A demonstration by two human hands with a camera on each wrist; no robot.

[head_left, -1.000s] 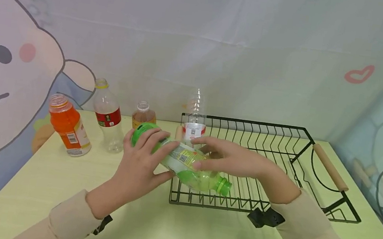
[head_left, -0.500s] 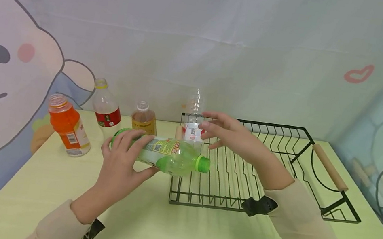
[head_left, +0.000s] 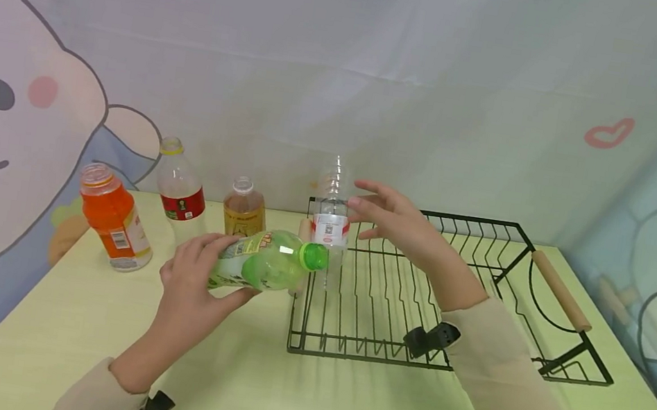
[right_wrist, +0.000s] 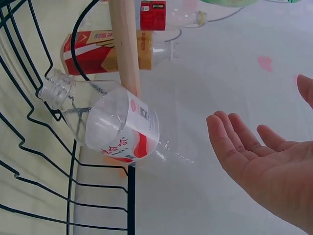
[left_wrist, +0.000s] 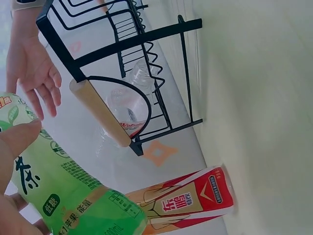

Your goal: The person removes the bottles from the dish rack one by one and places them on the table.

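Observation:
My left hand (head_left: 192, 277) grips a green plastic tea bottle (head_left: 270, 263) by its lower body. The bottle lies nearly level in the air, its green neck end pointing right over the rack's left edge. In the left wrist view, my thumb lies across the label of the tea bottle (left_wrist: 73, 181). My right hand (head_left: 395, 221) holds nothing; its fingers reach loosely beside a clear water bottle (head_left: 330, 230) with a white and red label. In the right wrist view this water bottle (right_wrist: 122, 122) stands neck-down among the rack's wires, beside a wooden handle.
A black wire dish rack (head_left: 357, 359) with wooden handles (head_left: 562, 292) takes up the table's right half. Left of it stand an orange bottle (head_left: 115, 220), a clear bottle with a red label (head_left: 182, 202) and an amber-looking bottle (head_left: 244, 213). A printed cloth (head_left: 443, 109) hangs behind.
My right hand has come off the tea bottle and moved up beside the water bottle. My left hand has drawn the tea bottle leftward, and its neck now points more level.

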